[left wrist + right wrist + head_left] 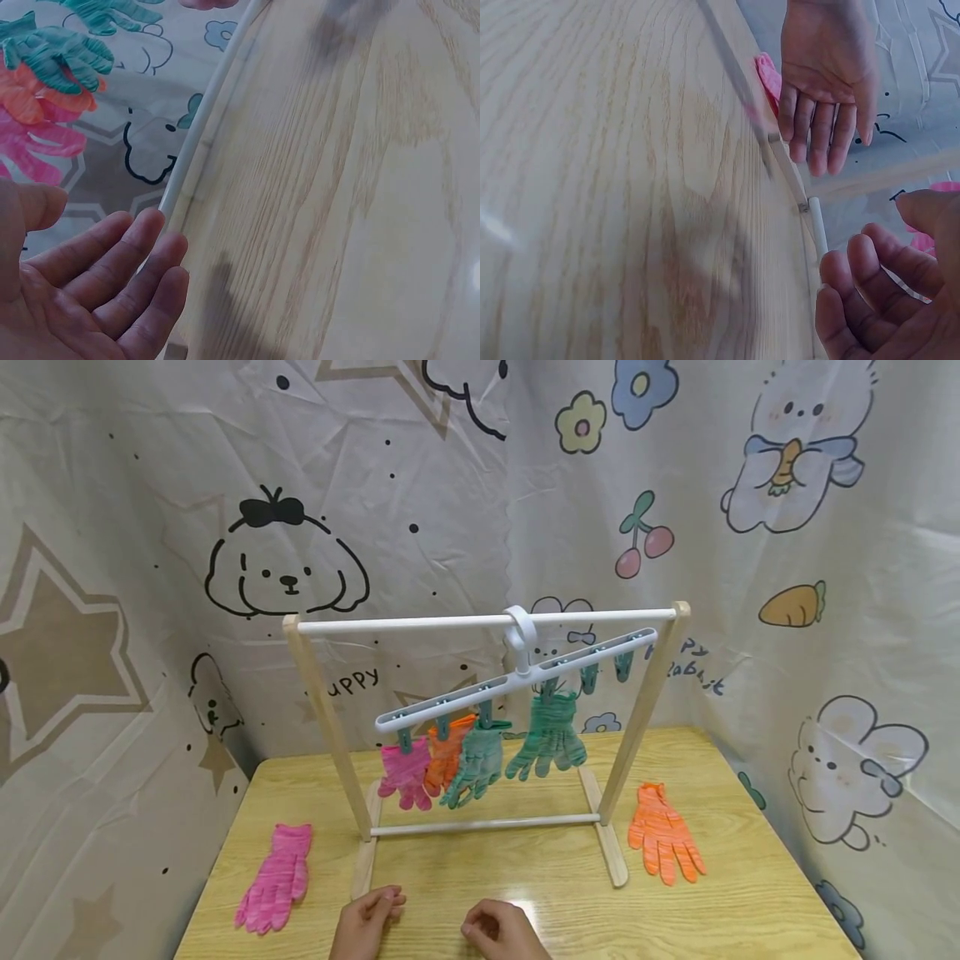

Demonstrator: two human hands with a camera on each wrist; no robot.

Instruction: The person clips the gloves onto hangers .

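Near the table's front edge, my left hand (365, 923) and right hand (507, 932) hover apart with fingers loosely bent, neither holding anything. Both wrist views show relaxed fingers and bare palms. Beyond them a white hanger (457, 702) hangs by its hook on a rack's top bar, slanting down to the left. Its green clips hold a pink glove (407, 774), an orange glove (447, 752), a pale green glove (477, 764) and a darker green glove (551, 737). Two clips (589, 678) at the right end carry nothing.
The wooden rack (630, 727) stands on the table (420, 922), its white lower bar (487, 825) crossing between the feet. Another pink glove (276, 878) lies left of the rack, and another orange glove (664, 833) lies right of it. A printed curtain (450, 552) surrounds the table.
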